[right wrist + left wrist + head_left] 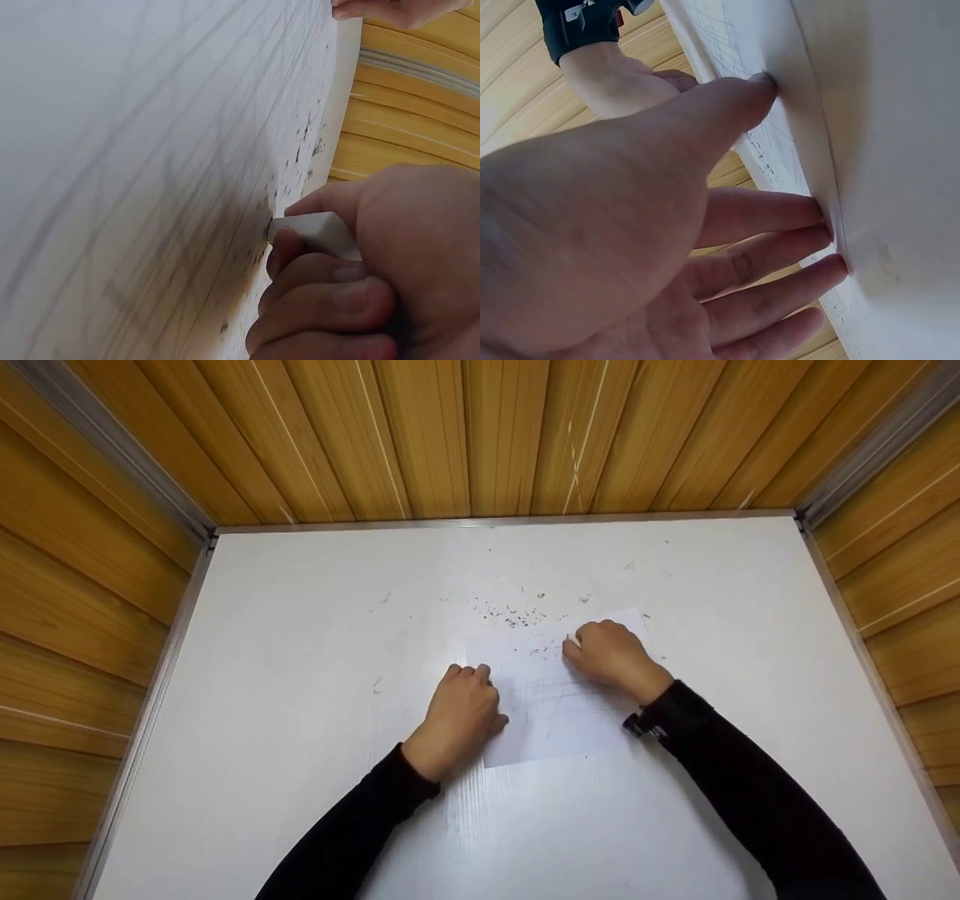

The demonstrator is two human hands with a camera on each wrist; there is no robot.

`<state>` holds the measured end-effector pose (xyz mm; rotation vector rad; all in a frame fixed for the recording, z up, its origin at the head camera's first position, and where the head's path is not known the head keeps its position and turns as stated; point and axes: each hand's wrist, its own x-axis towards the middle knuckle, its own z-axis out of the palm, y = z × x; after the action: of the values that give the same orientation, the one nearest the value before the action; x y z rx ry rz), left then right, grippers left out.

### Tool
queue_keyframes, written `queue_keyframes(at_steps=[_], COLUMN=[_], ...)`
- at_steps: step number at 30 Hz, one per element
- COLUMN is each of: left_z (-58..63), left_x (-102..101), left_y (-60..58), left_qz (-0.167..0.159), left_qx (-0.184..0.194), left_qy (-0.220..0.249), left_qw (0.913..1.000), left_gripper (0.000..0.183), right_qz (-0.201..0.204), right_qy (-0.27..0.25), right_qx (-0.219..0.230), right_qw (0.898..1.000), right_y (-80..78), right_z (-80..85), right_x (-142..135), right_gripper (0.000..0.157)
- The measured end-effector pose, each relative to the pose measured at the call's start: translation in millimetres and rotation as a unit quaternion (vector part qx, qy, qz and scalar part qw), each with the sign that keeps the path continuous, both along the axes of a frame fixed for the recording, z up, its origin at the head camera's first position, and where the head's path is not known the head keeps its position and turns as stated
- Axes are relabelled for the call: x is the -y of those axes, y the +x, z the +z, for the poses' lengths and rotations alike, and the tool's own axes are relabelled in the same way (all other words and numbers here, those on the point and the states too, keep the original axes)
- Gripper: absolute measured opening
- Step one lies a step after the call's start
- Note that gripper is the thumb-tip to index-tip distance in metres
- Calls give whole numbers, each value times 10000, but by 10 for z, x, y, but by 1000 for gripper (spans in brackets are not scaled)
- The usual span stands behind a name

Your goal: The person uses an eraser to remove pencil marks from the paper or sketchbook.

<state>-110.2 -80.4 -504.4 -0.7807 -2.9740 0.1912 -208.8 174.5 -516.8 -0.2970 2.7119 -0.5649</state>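
Note:
A sheet of white paper (551, 735) lies on the white table, crossed by faint grey pencil lines (120, 139). My left hand (461, 712) rests at the sheet's left edge; in the left wrist view its thumb and fairly straight fingers (769, 289) touch down along that edge. Over the upper right part of the paper, my right hand (611, 656) pinches a white eraser (319, 231), its other fingers curled. One end of the eraser meets the paper, with dark crumbs beside it. From above, the hand mostly hides the eraser.
Dark eraser crumbs (514, 619) are scattered on the paper's upper part and on the table beyond it. A few smudges mark the tabletop (300, 660). Wood-patterned panels (502, 435) stand behind and on both sides, with metal rails along the table's edges.

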Motion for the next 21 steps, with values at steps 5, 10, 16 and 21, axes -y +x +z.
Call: queue_keyframes(at_steps=[5, 10, 16, 21], left_z=[-33, -43, -52, -60], left_x=[-19, -55, -123, -154], left_y=[17, 39, 35, 0], left_qz=[-55, -104, -207, -243], left_qx=[-194, -175, -285, -356], left_qy=[-45, -49, -39, -40], left_qw=[9998, 9998, 9994, 9991], left_gripper=[40, 41, 39, 37], right_qz=[308, 804, 751, 649], right_qy=[-296, -245, 108, 177], right_qx=[208, 139, -12, -184], right_qw=[9989, 9964, 9971, 9976], right_y=[60, 140, 89, -19], right_z=[-12, 24, 36, 30], right_x=[419, 818, 810, 703], right_gripper=[46, 45, 44, 42])
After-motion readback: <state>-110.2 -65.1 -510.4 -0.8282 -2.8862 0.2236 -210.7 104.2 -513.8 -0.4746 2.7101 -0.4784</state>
